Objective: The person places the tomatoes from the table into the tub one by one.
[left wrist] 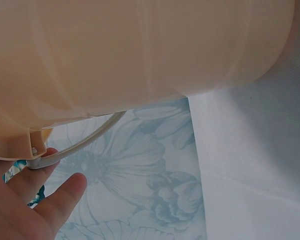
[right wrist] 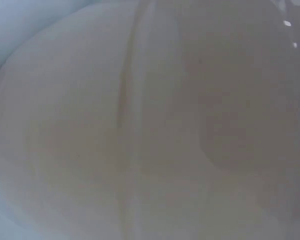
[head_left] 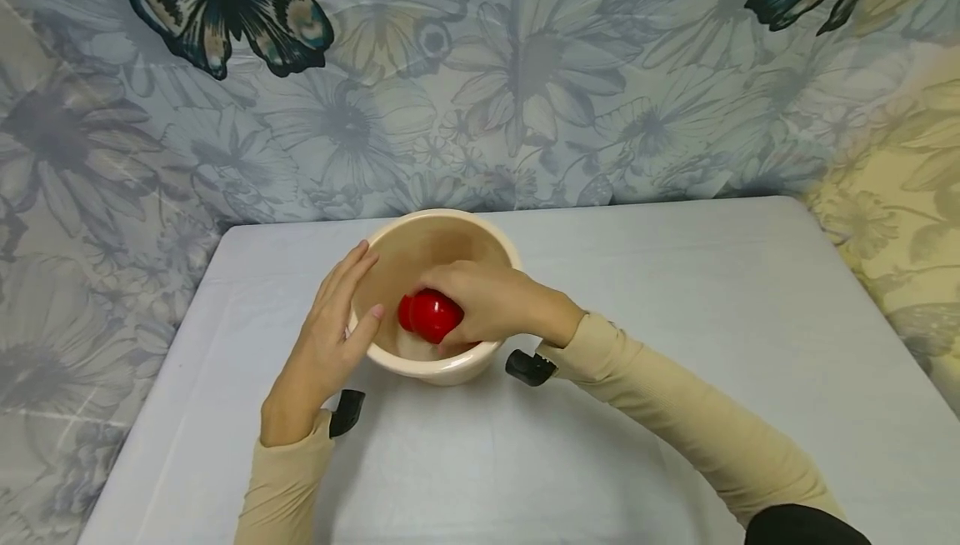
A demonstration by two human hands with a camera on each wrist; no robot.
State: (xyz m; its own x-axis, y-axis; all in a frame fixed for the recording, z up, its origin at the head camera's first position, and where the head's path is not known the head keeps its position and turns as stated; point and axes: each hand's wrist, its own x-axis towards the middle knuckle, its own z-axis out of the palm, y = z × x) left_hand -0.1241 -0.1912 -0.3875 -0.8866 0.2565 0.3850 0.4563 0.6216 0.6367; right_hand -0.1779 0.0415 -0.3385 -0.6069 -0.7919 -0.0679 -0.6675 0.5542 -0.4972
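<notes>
A cream plastic bucket (head_left: 442, 368) stands near the table's back edge, its mouth tilted toward the head camera. Along its left rim lies my left hand (head_left: 324, 343), with fairly straight fingers outside and the thumb over the edge. The left wrist view shows those fingers (left wrist: 65, 197) beside the bucket's grey carrying handle (left wrist: 87, 142). Inside the bucket, my right hand (head_left: 491, 302) grips a shiny red rounded object (head_left: 435, 316) whose exact kind is unclear. A smaller red lobe shows at its left. The right wrist view holds only the bucket's blurred outer wall (right wrist: 80, 125).
A white cloth covers the table (head_left: 675, 295). Behind it hangs a flowered backdrop (head_left: 525, 112) with large butterflies, turning yellow on the right. Small black wrist cameras (head_left: 530, 367) sit at both cuffs.
</notes>
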